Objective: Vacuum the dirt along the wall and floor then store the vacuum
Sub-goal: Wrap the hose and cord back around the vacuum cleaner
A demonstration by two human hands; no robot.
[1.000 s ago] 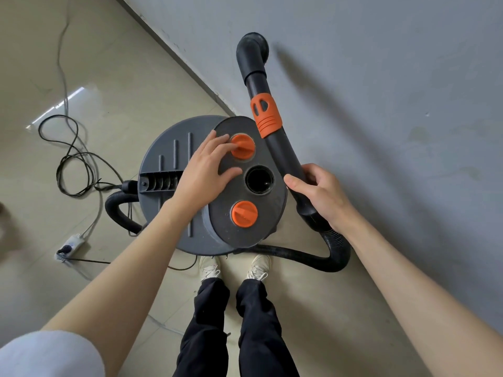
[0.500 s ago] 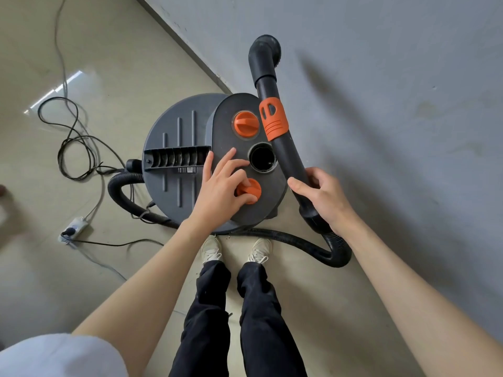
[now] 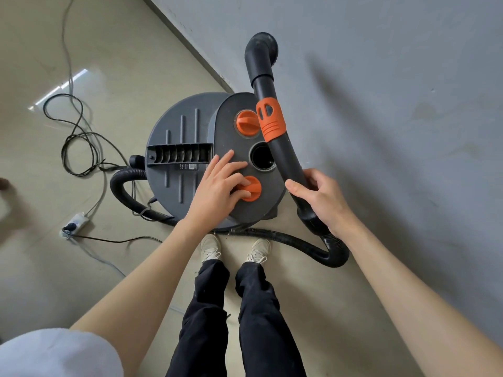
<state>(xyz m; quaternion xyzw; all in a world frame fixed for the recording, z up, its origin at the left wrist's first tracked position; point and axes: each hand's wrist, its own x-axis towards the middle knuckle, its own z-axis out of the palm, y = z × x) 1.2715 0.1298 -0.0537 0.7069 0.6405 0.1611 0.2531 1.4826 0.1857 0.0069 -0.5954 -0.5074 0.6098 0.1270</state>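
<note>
I stood over the grey drum vacuum, which sat on the beige floor right beside the grey wall, my white shoes nearly touching its base. My left hand lay on the vacuum's darker oval top panel, fingers curled round the nearer orange knob — a second orange knob sat on the panel's far end, with an open round port between the two. My right hand gripped the rigid black wand, fingers and thumb wrapped round its lower part, just on the wall side of the vacuum. The wand slanted up past the panel, carrying an orange collar and ending in a bent elbow against the wall. The ribbed black hose looped from the wand along the floor in front of the vacuum — on the vacuum's side away from the wall, a black power cable lay tangled, near a white power strip.
</note>
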